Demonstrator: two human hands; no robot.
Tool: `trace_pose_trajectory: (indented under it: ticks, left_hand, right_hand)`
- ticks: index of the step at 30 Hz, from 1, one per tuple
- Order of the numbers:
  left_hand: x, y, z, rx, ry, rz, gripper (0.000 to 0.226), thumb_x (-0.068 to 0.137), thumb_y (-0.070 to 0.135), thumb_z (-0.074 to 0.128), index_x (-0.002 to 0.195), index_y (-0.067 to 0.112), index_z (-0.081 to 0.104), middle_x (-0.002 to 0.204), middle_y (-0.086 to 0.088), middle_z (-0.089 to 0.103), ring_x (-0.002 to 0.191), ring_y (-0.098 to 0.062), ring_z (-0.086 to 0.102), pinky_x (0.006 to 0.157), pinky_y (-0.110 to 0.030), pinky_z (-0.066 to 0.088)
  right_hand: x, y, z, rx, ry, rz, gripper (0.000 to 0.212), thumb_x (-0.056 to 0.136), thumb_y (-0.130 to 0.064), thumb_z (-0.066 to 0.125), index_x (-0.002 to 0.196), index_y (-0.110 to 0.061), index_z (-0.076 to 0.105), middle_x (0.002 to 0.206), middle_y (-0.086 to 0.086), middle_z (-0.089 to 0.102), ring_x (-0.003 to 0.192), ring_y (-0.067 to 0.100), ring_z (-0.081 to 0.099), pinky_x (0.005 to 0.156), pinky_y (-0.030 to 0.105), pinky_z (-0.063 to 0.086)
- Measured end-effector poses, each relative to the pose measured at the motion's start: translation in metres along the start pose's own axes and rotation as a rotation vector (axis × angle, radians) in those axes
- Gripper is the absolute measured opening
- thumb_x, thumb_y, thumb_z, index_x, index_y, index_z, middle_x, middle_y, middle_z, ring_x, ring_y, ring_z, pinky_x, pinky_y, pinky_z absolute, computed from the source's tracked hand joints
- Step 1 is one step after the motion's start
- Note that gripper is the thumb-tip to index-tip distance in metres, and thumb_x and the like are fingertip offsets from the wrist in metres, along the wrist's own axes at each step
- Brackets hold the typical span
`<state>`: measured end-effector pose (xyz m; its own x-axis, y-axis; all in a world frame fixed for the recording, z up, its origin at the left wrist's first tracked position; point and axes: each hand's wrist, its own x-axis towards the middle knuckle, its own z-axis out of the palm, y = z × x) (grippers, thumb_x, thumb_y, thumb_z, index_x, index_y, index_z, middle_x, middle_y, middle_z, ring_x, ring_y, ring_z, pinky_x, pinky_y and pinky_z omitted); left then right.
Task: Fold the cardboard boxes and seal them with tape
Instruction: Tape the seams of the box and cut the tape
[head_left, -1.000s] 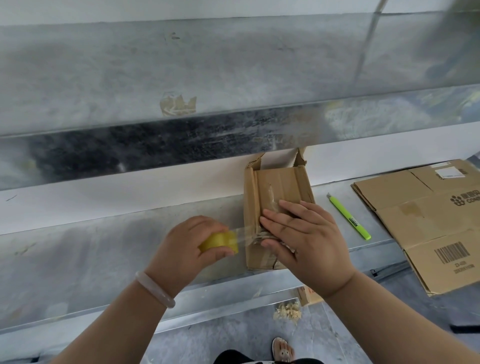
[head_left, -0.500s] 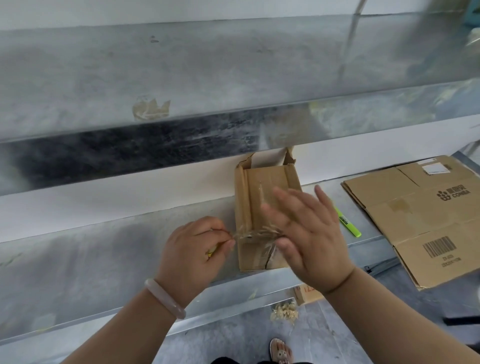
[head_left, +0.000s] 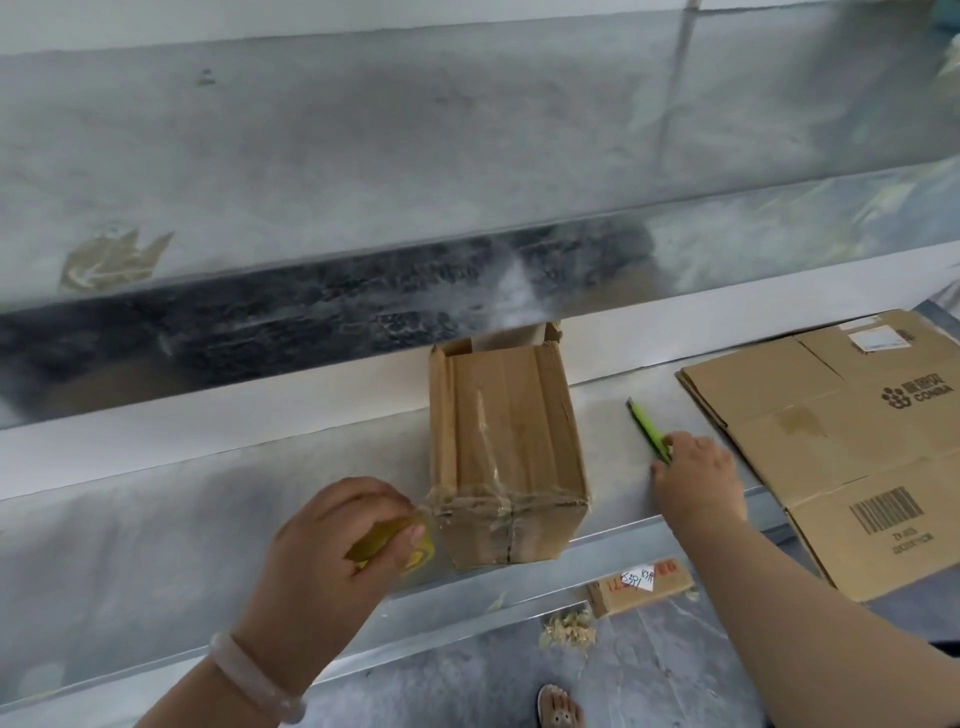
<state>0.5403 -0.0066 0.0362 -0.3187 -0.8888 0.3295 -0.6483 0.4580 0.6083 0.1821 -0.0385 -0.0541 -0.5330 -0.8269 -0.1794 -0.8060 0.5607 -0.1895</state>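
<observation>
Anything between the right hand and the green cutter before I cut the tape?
Nothing visible: the right hand is at the green cutter's near end on the metal ledge; the box stands off to their left.

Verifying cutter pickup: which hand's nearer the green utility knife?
Right. Right hand touches near end of green utility knife; left hand grips yellow tape roll beyond brown cardboard box.

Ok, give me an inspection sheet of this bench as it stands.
Surface: metal shelf, dull, scuffed.
Job's things: cardboard box, tape across its near end; tape roll; flattened cartons at right.
Clutter: green cutter beside the box; cardboard scrap and shavings on the floor.
Grips: left hand holds the tape roll beside the box's corner; right hand on the cutter's near end, grasp unclear.
Cables: nothing seen.
Surroundings: metal panel above; sandalled foot below.
</observation>
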Motion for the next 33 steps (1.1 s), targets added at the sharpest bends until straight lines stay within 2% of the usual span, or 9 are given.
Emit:
trace_pose_trajectory:
  ticks: [4, 7, 12, 16, 20, 23, 27, 31, 33]
  left_hand:
    - [-0.001, 0.0, 0.001, -0.006, 0.012, 0.001, 0.022, 0.081, 0.043, 0.058, 0.083, 0.027, 0.074, 0.093, 0.024, 0.06, 0.089, 0.008, 0.057, 0.076, -0.003, 0.04]
    - [-0.001, 0.0, 0.001, -0.035, 0.004, 0.003, 0.024, 0.081, 0.041, 0.057, 0.083, 0.026, 0.075, 0.092, 0.024, 0.061, 0.088, 0.007, 0.058, 0.077, -0.002, 0.039]
    - [0.001, -0.002, 0.002, -0.082, 0.019, -0.007, 0.027, 0.082, 0.042, 0.056, 0.083, 0.024, 0.075, 0.092, 0.026, 0.06, 0.088, 0.007, 0.058, 0.077, -0.002, 0.039]
    - [0.001, -0.009, 0.002, -0.094, 0.032, -0.018, 0.028, 0.08, 0.045, 0.057, 0.087, 0.024, 0.074, 0.089, 0.019, 0.063, 0.087, 0.0, 0.057, 0.077, -0.005, 0.041]
    - [-0.001, -0.013, 0.001, -0.093, 0.048, -0.03, 0.026, 0.077, 0.044, 0.059, 0.083, 0.023, 0.072, 0.085, 0.013, 0.066, 0.082, -0.004, 0.058, 0.073, -0.017, 0.047]
    - [-0.001, -0.01, 0.0, -0.094, 0.05, -0.041, 0.027, 0.076, 0.043, 0.059, 0.081, 0.021, 0.074, 0.086, 0.012, 0.066, 0.082, -0.003, 0.057, 0.074, -0.016, 0.046]
    - [-0.001, -0.004, -0.006, -0.093, 0.02, -0.066, 0.019, 0.076, 0.034, 0.062, 0.082, 0.022, 0.075, 0.088, 0.016, 0.062, 0.083, -0.002, 0.056, 0.072, -0.007, 0.04]
    - [-0.001, -0.003, -0.006, -0.075, 0.019, -0.08, 0.007, 0.08, 0.025, 0.072, 0.084, 0.022, 0.076, 0.092, 0.015, 0.061, 0.084, -0.002, 0.056, 0.072, -0.004, 0.038]
    - [-0.003, -0.002, -0.004, -0.089, 0.033, -0.098, 0.006, 0.079, 0.024, 0.074, 0.084, 0.021, 0.077, 0.092, 0.014, 0.06, 0.083, 0.001, 0.055, 0.073, -0.002, 0.037]
  right_hand:
    - [-0.018, -0.002, 0.006, 0.157, -0.004, 0.002, 0.028, 0.099, -0.015, 0.042, 0.124, -0.01, 0.053, 0.115, 0.012, 0.055, 0.095, 0.024, 0.051, 0.076, 0.034, 0.042]
    - [-0.051, -0.006, -0.01, 0.485, 0.096, 0.014, 0.027, 0.1, -0.014, 0.045, 0.124, -0.009, 0.056, 0.106, 0.007, 0.061, 0.077, 0.012, 0.056, 0.058, 0.026, 0.043]
    - [-0.141, -0.028, -0.054, 0.768, 0.301, -0.158, 0.029, 0.1, -0.017, 0.044, 0.126, -0.026, 0.053, 0.102, -0.003, 0.054, 0.075, 0.005, 0.052, 0.061, 0.017, 0.038]
    - [-0.208, -0.059, -0.071, 0.574, 0.364, -0.469, 0.027, 0.101, -0.025, 0.042, 0.125, -0.034, 0.049, 0.095, -0.016, 0.05, 0.09, -0.009, 0.05, 0.062, 0.012, 0.035]
    - [-0.236, -0.082, -0.057, 0.438, 0.161, -0.596, 0.032, 0.097, -0.039, 0.039, 0.128, -0.045, 0.045, 0.095, -0.022, 0.049, 0.092, -0.012, 0.051, 0.063, 0.006, 0.042]
    - [-0.248, -0.094, -0.054, 0.333, 0.013, -0.616, 0.056, 0.102, -0.032, 0.036, 0.145, -0.055, 0.009, 0.099, -0.02, 0.044, 0.069, -0.001, 0.048, 0.068, 0.009, 0.041]
    - [-0.258, -0.11, -0.054, 0.168, -0.089, -0.63, 0.082, 0.102, -0.027, 0.034, 0.127, -0.066, -0.034, 0.109, -0.013, 0.05, 0.07, 0.012, 0.052, 0.062, 0.023, 0.044]
    - [-0.255, -0.116, -0.046, 0.063, 0.013, -0.633, 0.096, 0.091, -0.015, 0.054, 0.146, -0.053, -0.016, 0.088, -0.011, 0.043, 0.05, 0.011, 0.039, 0.039, 0.017, 0.021]
    - [-0.254, -0.123, -0.049, 0.031, -0.009, -0.576, 0.091, 0.096, -0.016, 0.046, 0.145, -0.048, -0.024, 0.094, -0.011, 0.034, 0.053, 0.01, 0.035, 0.041, 0.02, 0.021]
